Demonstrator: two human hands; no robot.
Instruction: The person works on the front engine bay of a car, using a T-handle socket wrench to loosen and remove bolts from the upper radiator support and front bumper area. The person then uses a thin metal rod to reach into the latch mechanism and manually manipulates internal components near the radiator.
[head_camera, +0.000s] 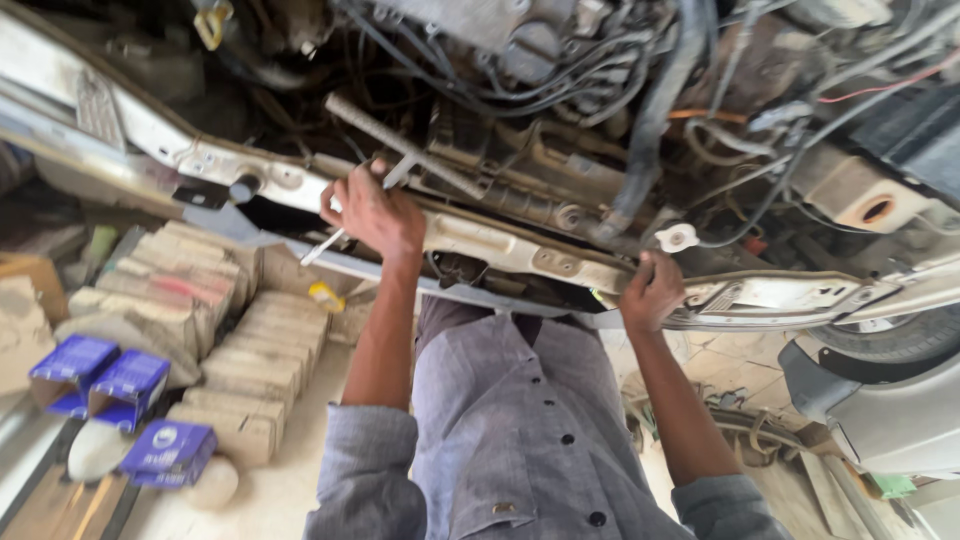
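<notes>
Left hand (372, 212): closed around a slim metal wrench (345, 225). The tool's shaft runs through the fist; one end projects below and to the left of the knuckles, the other end shows just above the fingers, against the pale front crossmember (480, 240) of the engine bay. Directly above this hand, a ribbed metal rod (405, 147) lies diagonally across the bay, tilted down to the right.

Right hand (650, 290): fingers curled over the edge of the same crossmember, gripping it; no tool in this hand. Just above and slightly right of it sits a white round cap (677, 237). Above both hands, black hoses and cables (650, 100) cross the engine area.

Both forearms are bare; grey shirt sleeves (365, 450) are rolled near the elbows.

Below and left of the left hand, a stack of worn cardboard cartons (215, 330) rests on the floor. Further left and lower, three blue boxes (130, 385) lie close together. Right of the right hand, part of a tyre (890, 340) is visible under the body panel.
</notes>
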